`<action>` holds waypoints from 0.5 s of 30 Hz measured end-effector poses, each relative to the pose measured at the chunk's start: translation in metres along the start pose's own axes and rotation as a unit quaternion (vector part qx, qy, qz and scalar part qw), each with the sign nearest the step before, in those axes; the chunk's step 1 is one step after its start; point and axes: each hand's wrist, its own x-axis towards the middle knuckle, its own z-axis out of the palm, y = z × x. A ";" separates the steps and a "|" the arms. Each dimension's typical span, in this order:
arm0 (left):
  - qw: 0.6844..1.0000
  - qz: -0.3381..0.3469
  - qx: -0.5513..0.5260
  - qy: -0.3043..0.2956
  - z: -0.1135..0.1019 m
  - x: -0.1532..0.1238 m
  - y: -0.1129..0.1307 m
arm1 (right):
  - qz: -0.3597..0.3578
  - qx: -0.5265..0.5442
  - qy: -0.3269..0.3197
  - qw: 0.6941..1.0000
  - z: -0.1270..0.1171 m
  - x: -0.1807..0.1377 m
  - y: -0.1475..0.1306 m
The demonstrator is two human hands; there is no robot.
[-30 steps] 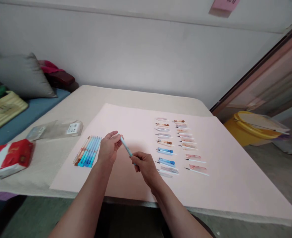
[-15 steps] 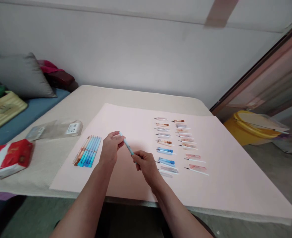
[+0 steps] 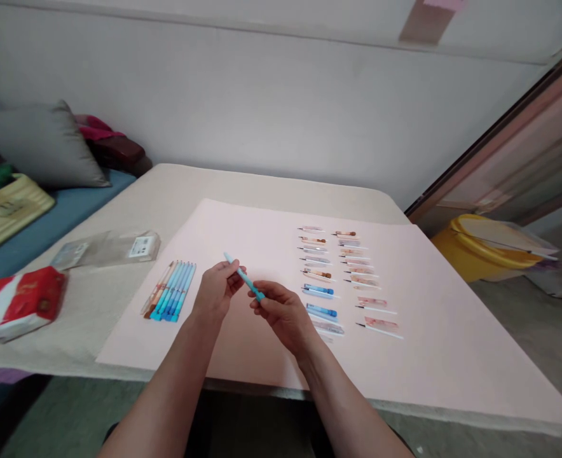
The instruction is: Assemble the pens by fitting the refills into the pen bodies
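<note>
I hold a thin blue pen above a pink paper sheet with both hands. My left hand pinches the pen near its upper end. My right hand pinches its lower, darker blue end. A row of several blue and orange pens lies side by side on the sheet left of my left hand. Two columns of taken-apart pen pieces, caps and refills lie on the sheet right of my right hand.
A beige table carries the sheet. A clear plastic package and a red tissue pack lie at its left. A grey pillow sits far left. A yellow tub stands on the floor at right.
Both hands shifted slightly right with the pen. My left hand's fingers slid down from the tip onto the shaft, so the tip now sticks out above them. My right hand rose.
</note>
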 end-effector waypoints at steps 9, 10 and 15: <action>1.000 0.006 0.009 -0.023 0.003 -0.002 -0.003 | -0.023 -0.045 0.040 0.998 -0.003 -0.001 0.006; 1.000 0.007 0.009 -0.022 0.003 -0.002 -0.003 | -0.019 -0.058 0.040 0.997 -0.002 -0.001 0.005; 0.999 0.032 0.043 -0.012 0.001 -0.001 0.000 | -0.001 -0.153 0.037 0.988 0.001 -0.001 0.001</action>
